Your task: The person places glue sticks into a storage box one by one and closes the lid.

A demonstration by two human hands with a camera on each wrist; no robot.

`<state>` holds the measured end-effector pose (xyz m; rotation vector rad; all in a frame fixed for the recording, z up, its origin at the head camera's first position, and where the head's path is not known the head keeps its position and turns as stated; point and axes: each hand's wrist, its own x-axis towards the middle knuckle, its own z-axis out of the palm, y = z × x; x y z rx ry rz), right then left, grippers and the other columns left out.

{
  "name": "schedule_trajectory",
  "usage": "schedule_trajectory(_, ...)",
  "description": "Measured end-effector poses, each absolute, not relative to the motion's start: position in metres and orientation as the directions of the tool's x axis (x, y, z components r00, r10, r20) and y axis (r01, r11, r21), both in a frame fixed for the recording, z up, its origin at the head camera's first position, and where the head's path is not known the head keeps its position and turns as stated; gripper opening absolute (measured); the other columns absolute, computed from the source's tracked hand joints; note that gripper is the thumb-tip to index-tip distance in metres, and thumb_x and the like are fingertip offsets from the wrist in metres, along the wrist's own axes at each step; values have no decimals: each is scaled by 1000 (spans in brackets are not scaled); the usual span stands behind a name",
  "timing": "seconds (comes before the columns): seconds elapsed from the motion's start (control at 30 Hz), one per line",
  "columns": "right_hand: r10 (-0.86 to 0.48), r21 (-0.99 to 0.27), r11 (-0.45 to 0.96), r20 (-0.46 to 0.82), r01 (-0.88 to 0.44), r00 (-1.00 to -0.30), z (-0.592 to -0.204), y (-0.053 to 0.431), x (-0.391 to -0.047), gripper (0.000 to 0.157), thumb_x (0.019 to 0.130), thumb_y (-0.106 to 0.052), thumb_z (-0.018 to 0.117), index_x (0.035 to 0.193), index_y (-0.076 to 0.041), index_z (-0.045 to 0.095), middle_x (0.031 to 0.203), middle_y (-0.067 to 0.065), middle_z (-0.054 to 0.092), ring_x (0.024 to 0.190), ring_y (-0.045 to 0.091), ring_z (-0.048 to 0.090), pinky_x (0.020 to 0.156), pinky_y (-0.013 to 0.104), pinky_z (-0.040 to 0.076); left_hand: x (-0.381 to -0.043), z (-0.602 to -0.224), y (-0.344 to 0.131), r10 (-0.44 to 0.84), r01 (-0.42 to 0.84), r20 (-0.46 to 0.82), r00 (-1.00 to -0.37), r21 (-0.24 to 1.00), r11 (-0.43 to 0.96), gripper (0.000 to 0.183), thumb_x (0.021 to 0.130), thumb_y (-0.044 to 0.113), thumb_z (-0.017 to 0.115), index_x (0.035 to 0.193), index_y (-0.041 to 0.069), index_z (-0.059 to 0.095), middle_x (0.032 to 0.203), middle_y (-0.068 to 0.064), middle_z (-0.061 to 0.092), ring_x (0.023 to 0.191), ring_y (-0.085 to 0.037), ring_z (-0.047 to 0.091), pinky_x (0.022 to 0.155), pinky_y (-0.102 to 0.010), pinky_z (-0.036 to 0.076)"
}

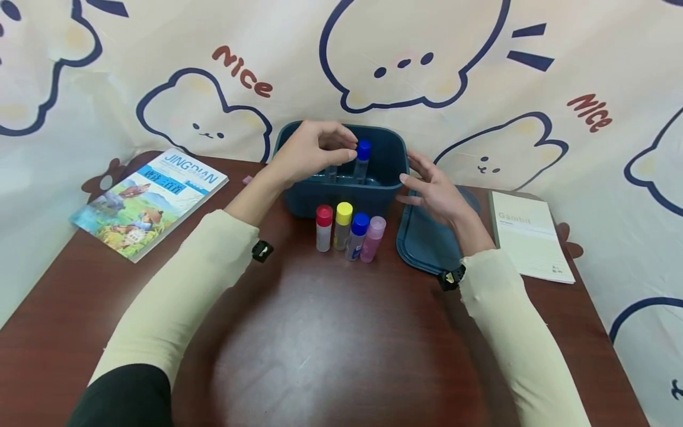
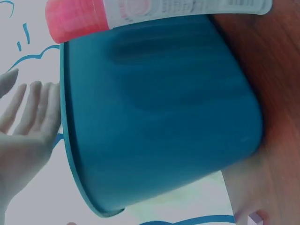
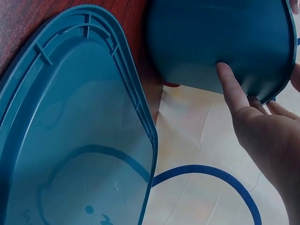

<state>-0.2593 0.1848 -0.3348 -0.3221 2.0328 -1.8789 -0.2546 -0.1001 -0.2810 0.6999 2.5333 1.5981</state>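
Observation:
A dark teal bin (image 1: 301, 201) stands at the back of the table. Inside it a blue-capped glue stick (image 1: 363, 153) stands upright; another clear tube (image 1: 332, 173) is partly hidden by my left hand (image 1: 317, 148). That hand reaches over the bin's left rim, fingertips beside the blue cap; the left wrist view shows its fingers extended with nothing between them. My right hand (image 1: 440, 193) touches the bin's right side with fairly straight fingers, thumb near the rim. Before the bin stand glue sticks with red (image 1: 323, 228), yellow (image 1: 342, 226), blue (image 1: 357, 237) and pink (image 1: 373, 239) caps.
To the bin's right a teal lid (image 1: 427, 240) lies on the table, partly under my right forearm. A cream notebook (image 1: 530, 237) is farther right. On the left lies a colourful book (image 1: 149, 201). A patterned cloth (image 1: 299, 35) hangs behind the table.

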Motion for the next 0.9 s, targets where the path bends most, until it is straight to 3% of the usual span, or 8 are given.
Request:
schedule_trajectory(0.27,-396,-994,90,-98,67,-913,-333,188,-258,64,107,-15,51,163,-17,19,167,7,18,146,36,31,105,58,44,-227,-291,-117,506,346,184,-843,905,247,25,97,16,72,119,6,70,113,-10,71,99,-28,69,86,-36,59)
schedule_trajectory(0.53,-388,-992,110,-97,59,-917,-331,184,-259,63,107,-15,52,162,-19,23,166,5,21,144,32,36,104,57,46,-212,-308,-139,549,286,57,-834,895,342,29,93,12,76,120,4,69,116,-11,72,108,-23,69,96,-36,55)
schedule_trajectory(0.9,-388,-994,84,-93,66,-917,-332,186,-257,62,107,-10,49,162,-17,22,166,7,21,146,37,33,104,59,44,-202,-330,-141,559,262,-12,-829,875,408,38,90,17,80,125,8,68,121,-8,68,117,-26,62,94,-39,56)
